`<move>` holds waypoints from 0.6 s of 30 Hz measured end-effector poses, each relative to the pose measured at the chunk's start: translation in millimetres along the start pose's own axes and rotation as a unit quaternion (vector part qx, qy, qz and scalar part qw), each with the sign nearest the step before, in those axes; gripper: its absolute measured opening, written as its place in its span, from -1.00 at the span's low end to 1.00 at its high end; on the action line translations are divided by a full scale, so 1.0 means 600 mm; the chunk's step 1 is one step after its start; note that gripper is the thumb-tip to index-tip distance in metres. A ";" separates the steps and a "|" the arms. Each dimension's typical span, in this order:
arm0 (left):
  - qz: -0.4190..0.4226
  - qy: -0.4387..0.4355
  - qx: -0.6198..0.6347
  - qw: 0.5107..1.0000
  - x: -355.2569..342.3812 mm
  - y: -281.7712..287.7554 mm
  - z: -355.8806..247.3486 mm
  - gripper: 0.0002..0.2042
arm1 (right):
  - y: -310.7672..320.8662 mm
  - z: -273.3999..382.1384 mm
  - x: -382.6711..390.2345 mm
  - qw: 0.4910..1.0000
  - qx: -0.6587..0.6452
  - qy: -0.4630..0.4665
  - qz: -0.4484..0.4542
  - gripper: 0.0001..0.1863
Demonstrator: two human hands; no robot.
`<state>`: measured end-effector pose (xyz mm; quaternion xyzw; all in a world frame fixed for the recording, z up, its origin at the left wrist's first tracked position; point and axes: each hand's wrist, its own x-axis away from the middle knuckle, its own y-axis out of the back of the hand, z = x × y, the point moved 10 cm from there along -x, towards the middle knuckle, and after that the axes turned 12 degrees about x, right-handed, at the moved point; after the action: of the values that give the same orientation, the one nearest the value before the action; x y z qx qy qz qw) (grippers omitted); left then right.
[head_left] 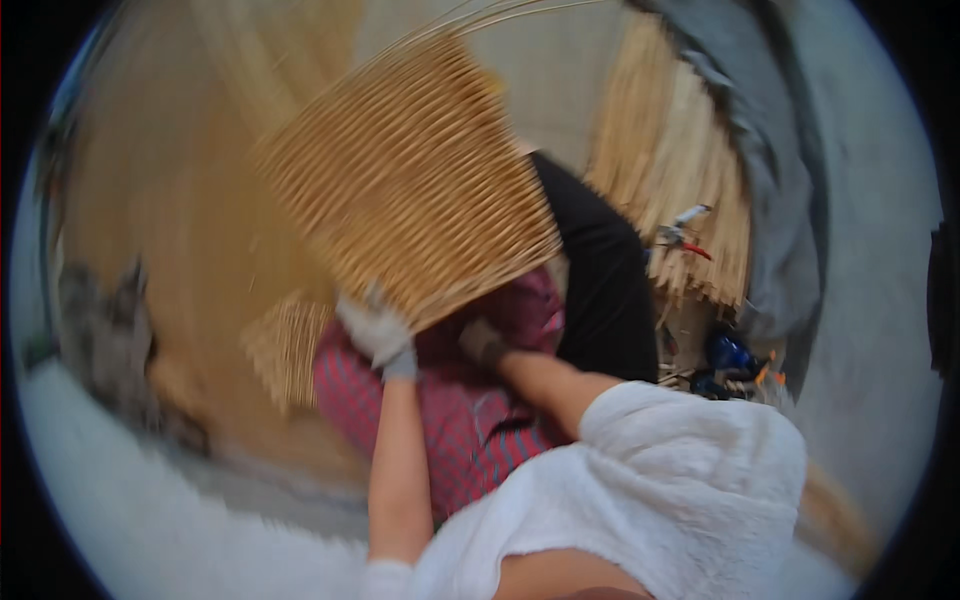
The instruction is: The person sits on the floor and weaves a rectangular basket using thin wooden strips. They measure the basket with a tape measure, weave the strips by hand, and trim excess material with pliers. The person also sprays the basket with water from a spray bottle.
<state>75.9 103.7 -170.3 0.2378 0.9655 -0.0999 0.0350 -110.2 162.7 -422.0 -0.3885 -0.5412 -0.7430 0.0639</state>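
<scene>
You hold one woven wicker panel [410, 175] up above your lap. Your gloved left hand [375, 335] grips its lower edge; your right hand [483, 343] reaches under it, finger state unclear. One red-handled tool [682, 235] lies on the reed bundle [680, 170].

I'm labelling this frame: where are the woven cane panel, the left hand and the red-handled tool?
woven cane panel [410, 170]: head view, middle of the weave.
left hand [375, 330]: head view, back of the gloved hand.
red-handled tool [690, 245]: head view, its red handle.
</scene>
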 end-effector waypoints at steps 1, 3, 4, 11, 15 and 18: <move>0.039 0.006 -0.224 0.974 0.002 -0.005 -0.016 -0.48 | -0.037 0.018 -0.010 0.996 0.069 0.049 0.040 -0.71; 0.019 -0.061 -0.323 0.944 0.008 -0.002 -0.048 -0.42 | -0.044 0.027 -0.005 0.982 0.150 0.110 0.029 -0.74; 0.020 -0.025 -0.283 0.959 0.016 0.002 -0.040 -0.40 | -0.049 0.033 0.005 0.974 0.177 0.141 0.029 -0.74; 0.034 -0.051 -0.225 0.973 0.006 -0.023 -0.052 -0.40 | 0.012 0.005 0.004 0.984 0.118 0.128 0.029 -0.69; 0.080 -0.219 -0.322 0.917 0.010 -0.064 -0.081 -0.55 | 0.109 -0.051 -0.004 0.995 -0.068 -0.059 -0.045 -0.69; 0.120 -0.247 -0.393 0.878 0.018 -0.033 -0.086 -0.66 | 0.171 -0.052 0.015 0.979 -0.169 -0.107 -0.038 -0.60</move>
<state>56.0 102.3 -117.8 0.2861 0.8495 0.2368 0.3747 -79.6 97.7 -342.3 -0.4497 -0.4259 -0.7800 -0.0892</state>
